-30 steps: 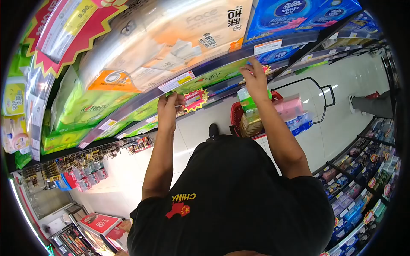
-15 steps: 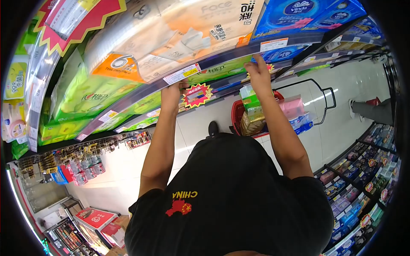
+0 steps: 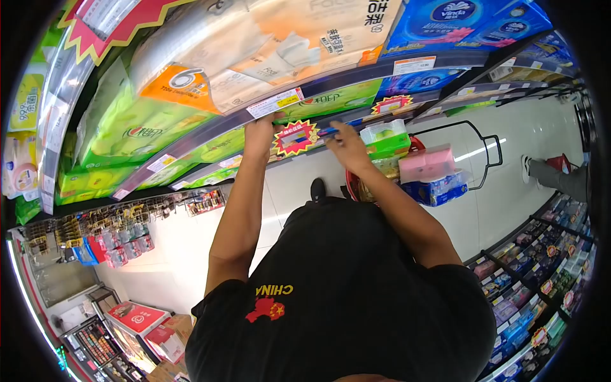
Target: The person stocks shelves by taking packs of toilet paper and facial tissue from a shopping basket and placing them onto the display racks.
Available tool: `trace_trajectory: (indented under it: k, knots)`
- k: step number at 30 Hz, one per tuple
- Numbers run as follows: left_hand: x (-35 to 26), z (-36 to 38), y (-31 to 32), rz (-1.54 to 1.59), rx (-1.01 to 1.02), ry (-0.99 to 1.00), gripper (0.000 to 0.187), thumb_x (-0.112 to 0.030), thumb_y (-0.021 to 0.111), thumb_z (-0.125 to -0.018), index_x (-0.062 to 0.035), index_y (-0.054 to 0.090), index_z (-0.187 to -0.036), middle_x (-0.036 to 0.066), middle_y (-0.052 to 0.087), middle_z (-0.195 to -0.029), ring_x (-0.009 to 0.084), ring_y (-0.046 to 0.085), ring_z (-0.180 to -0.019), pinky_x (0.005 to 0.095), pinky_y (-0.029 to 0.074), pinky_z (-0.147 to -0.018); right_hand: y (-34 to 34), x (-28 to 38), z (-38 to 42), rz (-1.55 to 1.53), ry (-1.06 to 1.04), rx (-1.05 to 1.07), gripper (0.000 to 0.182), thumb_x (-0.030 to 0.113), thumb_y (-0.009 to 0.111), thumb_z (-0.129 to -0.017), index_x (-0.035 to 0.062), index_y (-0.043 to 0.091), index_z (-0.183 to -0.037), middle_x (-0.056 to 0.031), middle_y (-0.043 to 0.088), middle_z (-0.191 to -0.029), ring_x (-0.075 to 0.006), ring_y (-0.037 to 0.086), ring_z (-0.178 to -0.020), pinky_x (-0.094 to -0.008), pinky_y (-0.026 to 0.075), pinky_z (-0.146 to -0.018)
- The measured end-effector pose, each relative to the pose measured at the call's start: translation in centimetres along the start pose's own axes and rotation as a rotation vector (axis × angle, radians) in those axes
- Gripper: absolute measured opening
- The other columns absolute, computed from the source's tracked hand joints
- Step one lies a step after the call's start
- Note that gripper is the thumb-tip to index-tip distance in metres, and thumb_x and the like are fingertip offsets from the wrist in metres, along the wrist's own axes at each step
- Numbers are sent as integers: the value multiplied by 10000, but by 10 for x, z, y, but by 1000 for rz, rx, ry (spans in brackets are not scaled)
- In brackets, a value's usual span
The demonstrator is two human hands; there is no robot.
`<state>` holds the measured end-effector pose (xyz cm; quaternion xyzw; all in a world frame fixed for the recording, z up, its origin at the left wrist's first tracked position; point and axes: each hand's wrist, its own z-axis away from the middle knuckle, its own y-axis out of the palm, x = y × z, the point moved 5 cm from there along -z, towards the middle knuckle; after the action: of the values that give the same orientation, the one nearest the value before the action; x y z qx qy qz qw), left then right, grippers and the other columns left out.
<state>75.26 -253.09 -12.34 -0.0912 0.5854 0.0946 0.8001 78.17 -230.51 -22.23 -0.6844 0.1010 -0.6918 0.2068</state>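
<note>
My left hand (image 3: 259, 136) reaches up to the shelf edge beneath a white and yellow price tag (image 3: 275, 104). Its fingertips are mostly hidden behind the tag and the edge. To its right hangs a red starburst sign (image 3: 296, 137). My right hand (image 3: 350, 149) is just right of this sign, at a lower shelf edge, with fingers apart and nothing clearly held. Green tissue packs (image 3: 344, 102) lie on the shelf above both hands. Below and right of my right hand is a red shopping basket (image 3: 417, 145) loaded with a green pack (image 3: 386, 141), a pink pack (image 3: 428, 164) and a blue pack (image 3: 435, 190).
Large orange and white tissue packs (image 3: 254, 57) and blue Vinda packs (image 3: 445, 25) fill the upper shelf. A black basket handle (image 3: 490, 153) extends right over the tiled floor. Another person's leg (image 3: 551, 173) is at far right. Another stocked shelf (image 3: 528, 280) stands lower right.
My right hand has moved left and down from the shelf edge, toward the red starburst sign. The basket's packs are now less covered by my right forearm. My left hand stays nearly in place.
</note>
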Motion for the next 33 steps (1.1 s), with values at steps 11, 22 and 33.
trace_trajectory:
  k: [11,22,33]
  knots:
    - [-12,6,-2,-2,28,76,292,-135,606,-921,-39,604,-1197,90,635,-1188,195,629,-1050,328,555,-725,85,-20,-2,590,-168,466,594,303,606,-854,57,455,-1373,-180,402,-1478,-326,436,-1334,-427,381,-1095]
    - [-5,3,-2,49,89,75,282,-149,611,-935,-15,612,-1184,104,650,-1144,197,636,-1045,321,568,-735,93,-22,-27,480,-44,495,686,296,604,-865,41,339,-1444,-215,449,-1432,-350,460,-1311,-418,400,-1078]
    - [13,7,-5,103,96,28,275,-179,584,-955,-7,613,-1168,98,660,-1114,192,640,-1027,314,542,-727,84,-37,-49,150,122,251,673,295,623,-875,71,332,-1438,-166,699,-1029,-348,685,-924,-405,529,-824]
